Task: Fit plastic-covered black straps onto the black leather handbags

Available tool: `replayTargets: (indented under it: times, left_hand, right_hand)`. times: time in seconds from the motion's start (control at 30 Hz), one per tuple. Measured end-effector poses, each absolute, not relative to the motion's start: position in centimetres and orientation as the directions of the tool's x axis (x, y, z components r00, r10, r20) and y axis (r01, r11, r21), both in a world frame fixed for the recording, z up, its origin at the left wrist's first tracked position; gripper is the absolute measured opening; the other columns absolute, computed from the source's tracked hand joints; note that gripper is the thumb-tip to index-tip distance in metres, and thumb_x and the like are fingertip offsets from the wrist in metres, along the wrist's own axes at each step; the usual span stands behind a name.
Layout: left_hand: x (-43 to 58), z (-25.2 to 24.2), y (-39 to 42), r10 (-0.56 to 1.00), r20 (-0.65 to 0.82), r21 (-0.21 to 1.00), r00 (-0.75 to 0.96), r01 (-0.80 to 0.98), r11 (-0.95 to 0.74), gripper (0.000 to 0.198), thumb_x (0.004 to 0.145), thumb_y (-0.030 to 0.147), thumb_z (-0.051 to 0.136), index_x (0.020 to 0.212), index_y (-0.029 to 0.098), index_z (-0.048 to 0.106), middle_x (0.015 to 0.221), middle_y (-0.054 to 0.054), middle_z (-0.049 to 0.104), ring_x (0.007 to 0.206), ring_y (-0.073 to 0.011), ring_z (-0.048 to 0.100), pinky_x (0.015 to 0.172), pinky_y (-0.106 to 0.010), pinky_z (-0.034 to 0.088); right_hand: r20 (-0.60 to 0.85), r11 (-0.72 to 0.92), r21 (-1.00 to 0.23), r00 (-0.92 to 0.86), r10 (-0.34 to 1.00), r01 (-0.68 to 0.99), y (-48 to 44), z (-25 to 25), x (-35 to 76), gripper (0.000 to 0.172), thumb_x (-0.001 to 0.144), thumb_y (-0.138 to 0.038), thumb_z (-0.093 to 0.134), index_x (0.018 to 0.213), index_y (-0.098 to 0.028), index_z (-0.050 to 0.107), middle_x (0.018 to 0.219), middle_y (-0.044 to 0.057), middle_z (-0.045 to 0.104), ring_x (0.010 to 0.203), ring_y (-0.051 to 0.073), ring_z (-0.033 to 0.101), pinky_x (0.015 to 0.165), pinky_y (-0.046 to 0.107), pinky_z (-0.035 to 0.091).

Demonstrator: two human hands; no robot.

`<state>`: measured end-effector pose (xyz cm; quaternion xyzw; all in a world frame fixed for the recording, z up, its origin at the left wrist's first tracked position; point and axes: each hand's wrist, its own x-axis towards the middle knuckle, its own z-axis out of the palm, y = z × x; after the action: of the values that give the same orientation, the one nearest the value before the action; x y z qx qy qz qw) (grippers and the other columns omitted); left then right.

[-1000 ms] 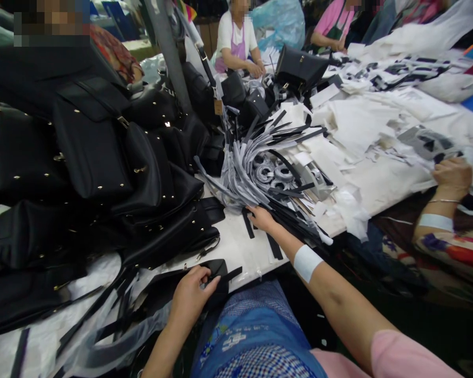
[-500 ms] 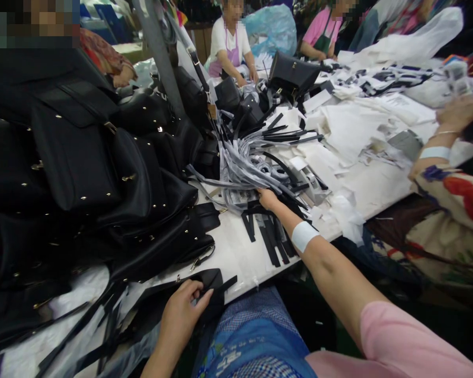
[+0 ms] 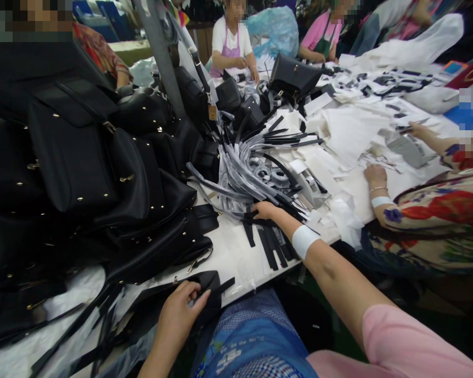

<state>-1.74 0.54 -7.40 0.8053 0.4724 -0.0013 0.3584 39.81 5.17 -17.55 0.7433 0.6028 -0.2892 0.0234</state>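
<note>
Low on the near table edge, my left hand (image 3: 178, 314) rests on a black bag (image 3: 209, 286), fingers curled and thumb against it. A short black strap end sticks out of that bag to the right. My right hand (image 3: 265, 210) reaches forward to a pile of straps, its fingers closed at a black strap (image 3: 249, 231); the fingertips are partly hidden. Just beyond it, a bundle of straps in clear plastic wrap (image 3: 236, 170) spreads over the table. More short black straps (image 3: 268, 247) lie to the right of that hand, near the edge.
Black bags with gold studs (image 3: 74, 152) are heaped on the left. A grey metal post (image 3: 161, 58) rises behind them. White paper sheets (image 3: 347, 128) and a tape dispenser (image 3: 309, 189) lie on the right. A co-worker in a floral sleeve (image 3: 437, 210) sits at the right; others work across the table.
My right hand has come slightly down and left, toward me, at the straps. My left hand stays on the bag. The co-worker on the right has lowered their arms to the table.
</note>
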Motion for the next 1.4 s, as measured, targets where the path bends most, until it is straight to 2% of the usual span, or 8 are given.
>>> replayTargets:
  times: [0.1,0.2,0.33,0.47,0.6,1.0,1.2,1.4]
  left_hand:
    - [-1.8,-7.7,0.6,0.755,-0.34,0.581,0.561,0.756,-0.3,0.033,0.083,0.052,0.056,0.077,0.02,0.062,0.071,0.0,0.055,0.065,-0.0166,0.054,0.065,-0.027,0.041]
    - [-1.7,-8.1,0.7,0.757,-0.326,0.586,0.566,0.75,-0.309,0.033,0.082,0.053,0.057,0.077,0.02,0.062,0.071,0.0,0.055,0.064,-0.0164,0.053,0.065,-0.027,0.041]
    - [-1.5,-8.4,0.7,0.756,-0.302,0.585,0.581,0.739,-0.335,0.033,0.082,0.052,0.058,0.073,0.02,0.061,0.07,0.0,0.055,0.064,-0.0163,0.053,0.064,-0.026,0.041]
    - [-1.5,-8.1,0.6,0.757,-0.304,0.571,0.578,0.747,-0.341,0.032,0.082,0.051,0.057,0.074,0.02,0.061,0.071,0.0,0.055,0.064,-0.0161,0.053,0.063,-0.026,0.04]
    - [-1.7,-7.8,0.3,0.768,-0.312,0.574,0.56,0.755,-0.317,0.03,0.082,0.05,0.057,0.076,0.021,0.062,0.072,0.0,0.056,0.065,-0.0162,0.054,0.064,-0.026,0.041]
    - [-1.6,-7.2,0.2,0.762,-0.332,0.616,0.555,0.74,-0.271,0.027,0.085,0.047,0.055,0.08,0.021,0.061,0.075,-0.001,0.057,0.07,-0.0176,0.057,0.066,-0.027,0.041]
    - [-1.6,-7.2,0.1,0.767,-0.353,0.628,0.536,0.743,-0.23,0.024,0.085,0.044,0.055,0.081,0.021,0.061,0.076,-0.001,0.057,0.071,-0.0176,0.058,0.066,-0.026,0.04]
    - [-1.6,-6.8,0.0,0.771,-0.384,0.624,0.509,0.758,-0.19,0.021,0.084,0.041,0.056,0.081,0.021,0.061,0.078,-0.001,0.057,0.073,-0.0172,0.058,0.068,-0.026,0.04]
  right_hand:
    - [-0.404,-0.273,-0.343,0.122,0.907,0.899,5.1,-16.8,37.7,0.03,0.079,-0.025,0.069,0.108,-0.023,0.073,0.104,0.007,0.074,0.098,0.024,0.066,0.086,0.028,0.047]
    - [-0.286,-0.288,-0.37,0.187,0.94,0.883,4.3,-16.8,33.7,0.052,0.09,-0.035,0.055,0.14,-0.023,0.048,0.137,0.009,0.056,0.123,0.023,0.053,0.1,0.029,0.04]
    - [-0.23,-0.367,-0.369,0.298,0.926,0.854,4.1,-18.3,29.2,0.082,0.08,-0.039,0.069,0.15,-0.02,0.029,0.148,0.018,0.04,0.132,0.033,0.042,0.106,0.044,0.036]
    - [-0.222,-0.382,-0.41,0.316,0.922,0.828,5.7,-19.2,30.8,0.069,0.079,-0.011,0.062,0.143,-0.025,0.042,0.142,0.01,0.051,0.13,0.027,0.046,0.108,0.038,0.036]
    - [-0.226,-0.377,-0.437,0.306,0.925,0.817,6.6,-18.6,35.1,0.068,0.078,-0.006,0.055,0.141,-0.028,0.045,0.141,0.0,0.053,0.128,0.019,0.048,0.106,0.028,0.038]
    - [-0.29,-0.483,-0.274,0.408,0.866,0.832,4.0,-17.1,30.8,0.079,0.077,-0.018,0.07,0.146,-0.024,0.034,0.136,0.018,0.053,0.119,0.033,0.054,0.093,0.041,0.047]
    - [-0.249,-0.344,-0.337,0.27,0.93,0.876,2.1,-16.8,25.8,0.045,0.095,-0.029,0.048,0.139,-0.026,0.044,0.138,0.009,0.053,0.125,0.022,0.051,0.102,0.029,0.04]
    - [-0.303,-0.468,-0.294,0.383,0.873,0.834,7.2,-19.3,26.3,0.044,0.094,-0.023,0.047,0.135,-0.006,0.045,0.115,0.022,0.065,0.106,0.027,0.063,0.089,0.034,0.046]
